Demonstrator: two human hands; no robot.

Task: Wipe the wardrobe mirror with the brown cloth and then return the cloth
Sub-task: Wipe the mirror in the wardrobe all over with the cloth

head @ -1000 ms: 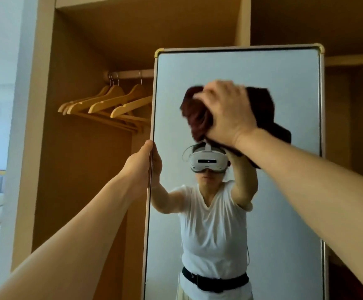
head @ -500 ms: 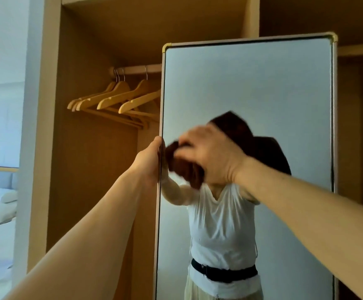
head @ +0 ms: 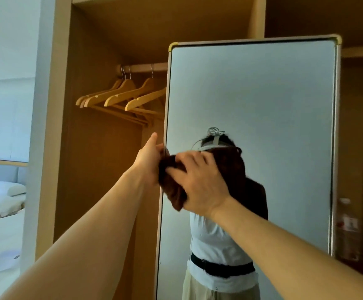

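A tall wardrobe mirror (head: 262,94) with a pale metal frame stands in front of an open wooden wardrobe. My right hand (head: 198,182) presses a bunched brown cloth (head: 173,191) against the glass near the mirror's left edge, fingers curled over the cloth. My left hand (head: 149,159) grips the mirror's left frame edge at mid-height, right beside the cloth. The glass reflects a person in a white top and the cloth's far side.
Several wooden hangers (head: 120,98) hang on a rail (head: 141,67) inside the wardrobe, left of the mirror. A bed with a white pillow (head: 5,189) shows at the far left. Dark wardrobe shelving (head: 362,126) lies right of the mirror.
My right hand has swept the cloth down from the upper middle of the glass to the left edge at mid-height. My left hand has kept its hold on the frame.
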